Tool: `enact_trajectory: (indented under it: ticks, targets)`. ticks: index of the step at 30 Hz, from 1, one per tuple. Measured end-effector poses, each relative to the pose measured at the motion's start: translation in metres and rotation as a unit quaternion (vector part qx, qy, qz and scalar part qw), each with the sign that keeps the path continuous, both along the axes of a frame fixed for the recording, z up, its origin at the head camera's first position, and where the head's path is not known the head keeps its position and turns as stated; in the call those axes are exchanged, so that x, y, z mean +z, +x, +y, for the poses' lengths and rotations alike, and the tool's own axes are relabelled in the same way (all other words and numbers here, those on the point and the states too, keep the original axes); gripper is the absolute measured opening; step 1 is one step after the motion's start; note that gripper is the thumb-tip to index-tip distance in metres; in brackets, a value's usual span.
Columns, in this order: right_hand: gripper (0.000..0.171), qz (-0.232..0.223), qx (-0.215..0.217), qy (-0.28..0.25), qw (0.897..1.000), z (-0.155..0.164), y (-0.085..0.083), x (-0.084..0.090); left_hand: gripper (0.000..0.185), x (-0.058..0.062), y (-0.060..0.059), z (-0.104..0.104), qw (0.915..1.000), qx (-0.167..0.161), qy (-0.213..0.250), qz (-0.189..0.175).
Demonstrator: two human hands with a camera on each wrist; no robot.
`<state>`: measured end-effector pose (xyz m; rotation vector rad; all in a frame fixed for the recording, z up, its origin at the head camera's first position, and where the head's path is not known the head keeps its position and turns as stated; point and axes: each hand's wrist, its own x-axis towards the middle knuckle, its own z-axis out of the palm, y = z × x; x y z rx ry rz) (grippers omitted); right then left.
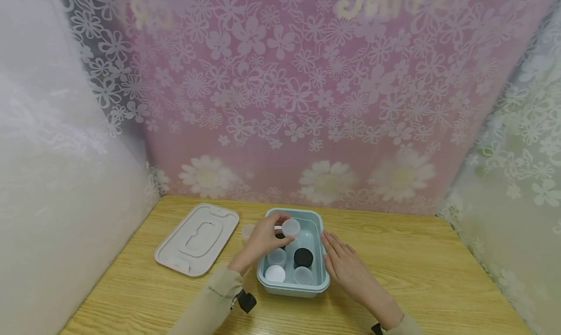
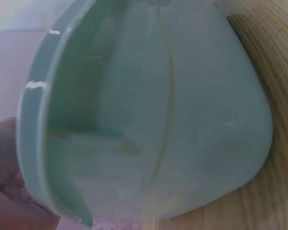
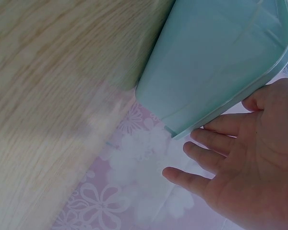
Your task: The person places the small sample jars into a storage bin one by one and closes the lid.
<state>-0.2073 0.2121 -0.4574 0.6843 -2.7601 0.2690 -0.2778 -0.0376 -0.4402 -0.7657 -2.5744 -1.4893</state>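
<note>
My left hand (image 1: 263, 235) reaches over the left side of a light blue plastic box (image 1: 294, 292). Between its thumb and fingers it pinches a small round translucent container (image 1: 291, 227), held above the box. My right hand (image 1: 350, 271) lies along the box's right side, fingers straight, with fingertips at the rim; the right wrist view shows the fingers (image 3: 187, 181) spread beside that rim. Inside the box are a black round container (image 1: 303, 258), a white one (image 1: 275, 274) and translucent ones (image 1: 303, 276). Another dark one is partly hidden under my left hand.
A pale rectangular lid (image 1: 199, 240) with a moulded handle lies on the wooden table (image 1: 385, 247) to the left of the box. A translucent cup (image 1: 248, 231) stands between them, partly behind my left hand. A pink floral curtain (image 1: 280, 106) hangs behind the table.
</note>
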Motion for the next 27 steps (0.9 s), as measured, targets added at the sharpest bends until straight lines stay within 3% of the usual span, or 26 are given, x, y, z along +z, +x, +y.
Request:
enact_trajectory:
  ticks: [8, 16, 27]
  targets:
    - [0.053, 0.012, 0.004, -0.004, 1.000, -0.002, 0.001, 0.002, 0.048, -0.004, -0.001, 0.009, 0.9987, 0.000, -0.050, 0.002]
    - [0.052, 0.019, 0.004, -0.001, 1.000, -0.002, 0.001, 0.001, 0.050, -0.003, -0.001, 0.015, 0.9976, -0.012, -0.067, 0.013]
    - [0.053, -0.004, 0.000, -0.001, 1.000, -0.002, 0.002, 0.004, 0.047, -0.002, -0.006, 0.022, 0.9946, -0.037, -0.097, 0.003]
